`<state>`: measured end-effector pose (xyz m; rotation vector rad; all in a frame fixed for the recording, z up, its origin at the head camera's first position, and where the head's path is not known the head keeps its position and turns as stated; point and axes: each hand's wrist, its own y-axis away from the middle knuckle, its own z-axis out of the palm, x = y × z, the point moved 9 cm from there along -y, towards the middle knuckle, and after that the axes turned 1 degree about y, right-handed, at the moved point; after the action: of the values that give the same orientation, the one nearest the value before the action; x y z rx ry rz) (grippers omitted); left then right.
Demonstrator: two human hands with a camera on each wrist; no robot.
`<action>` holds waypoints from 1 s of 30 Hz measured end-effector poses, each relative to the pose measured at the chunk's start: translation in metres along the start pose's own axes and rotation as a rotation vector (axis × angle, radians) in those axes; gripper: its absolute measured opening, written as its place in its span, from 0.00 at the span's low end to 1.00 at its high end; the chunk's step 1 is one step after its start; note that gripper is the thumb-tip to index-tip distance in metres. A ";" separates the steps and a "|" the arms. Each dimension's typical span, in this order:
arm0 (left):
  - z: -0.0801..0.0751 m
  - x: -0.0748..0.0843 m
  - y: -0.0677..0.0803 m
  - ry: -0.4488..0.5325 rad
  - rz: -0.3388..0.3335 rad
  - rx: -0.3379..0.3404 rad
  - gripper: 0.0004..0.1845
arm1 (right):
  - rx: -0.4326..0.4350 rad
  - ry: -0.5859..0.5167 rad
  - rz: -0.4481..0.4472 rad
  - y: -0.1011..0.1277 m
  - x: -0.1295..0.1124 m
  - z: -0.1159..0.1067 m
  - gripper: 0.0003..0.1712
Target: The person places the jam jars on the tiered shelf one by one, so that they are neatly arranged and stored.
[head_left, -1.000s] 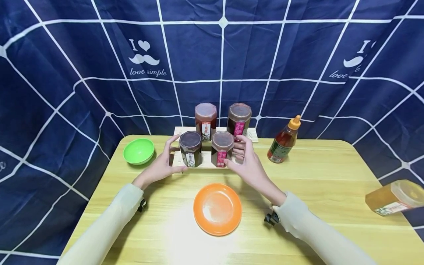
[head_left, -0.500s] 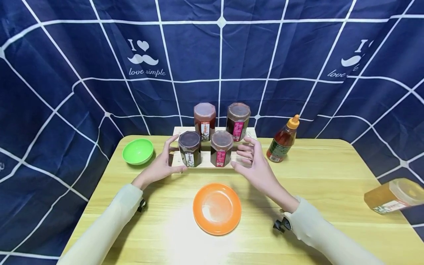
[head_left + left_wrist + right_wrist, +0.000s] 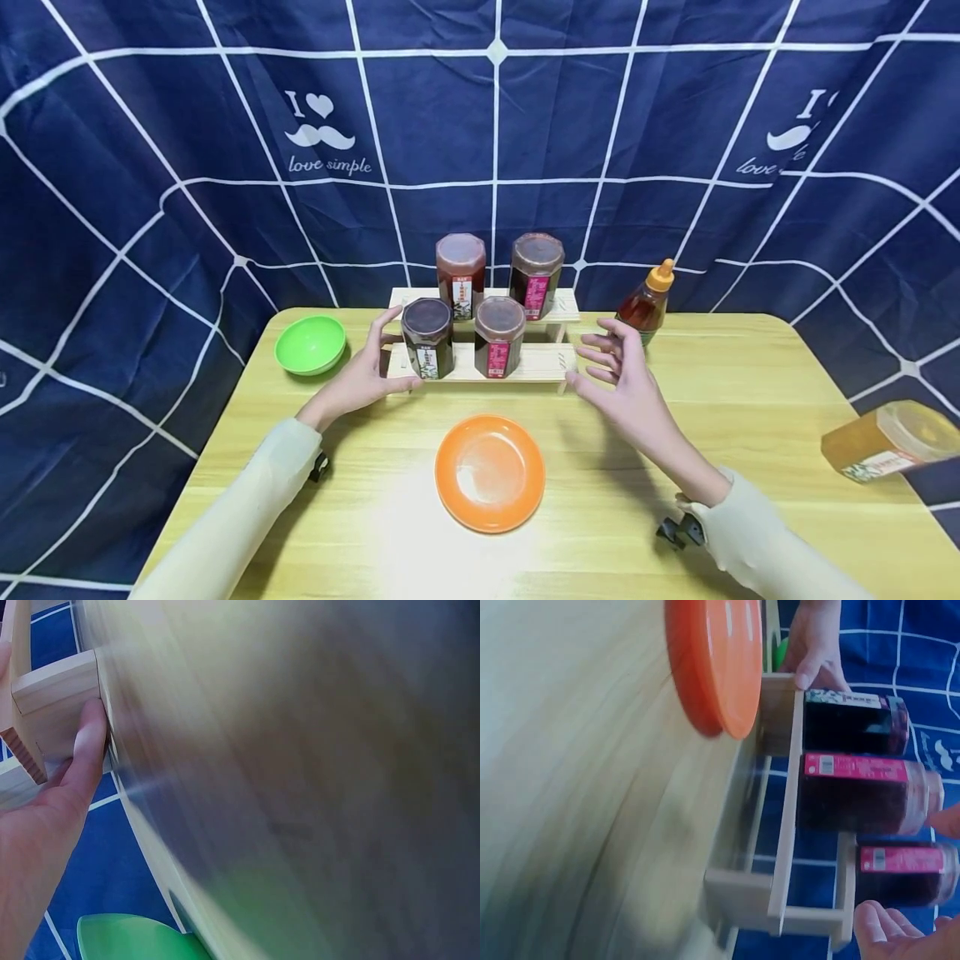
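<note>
A two-tier wooden rack (image 3: 543,360) bears octagonal jars with dark contents. On the lower tier stand a white-labelled jar (image 3: 427,337) and a pink-labelled jar (image 3: 499,336); behind them are a red jar (image 3: 461,275) and another pink-labelled jar (image 3: 536,275). My left hand (image 3: 354,383) grips the rack's left end, thumb at the front edge. In the left wrist view its fingers (image 3: 90,739) lie against the wooden end piece. Just off the rack's right end, my right hand (image 3: 630,387) holds nothing, its fingers loosely bent. It partly hides a squeeze bottle (image 3: 647,304).
An orange plate (image 3: 490,473) lies in front of the rack. To the left sits a green bowl (image 3: 311,344). A jar with amber contents (image 3: 888,442) is near the table's right edge. Behind the wooden table (image 3: 360,517) hangs a blue checked cloth (image 3: 555,108).
My right hand has let go of the lower pink-labelled jar and moved right, past the rack's end. The left hand keeps its place on the rack, and the jars stay put.
</note>
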<state>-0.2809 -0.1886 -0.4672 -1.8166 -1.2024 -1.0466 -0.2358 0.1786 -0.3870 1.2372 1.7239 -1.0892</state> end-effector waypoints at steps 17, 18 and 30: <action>-0.004 -0.001 0.003 -0.034 0.002 0.006 0.65 | 0.125 -0.013 -0.049 0.042 0.008 -0.076 0.44; -0.003 0.000 0.003 -0.031 0.005 0.007 0.65 | 0.130 -0.017 -0.052 0.044 0.008 -0.080 0.43; 0.000 0.001 0.001 -0.030 -0.002 -0.004 0.65 | 0.225 -0.129 -0.096 0.068 0.014 -0.142 0.38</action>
<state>-0.2800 -0.1882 -0.4663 -1.8402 -1.2214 -1.0270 -0.1862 0.3263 -0.3623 1.1992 1.6103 -1.4209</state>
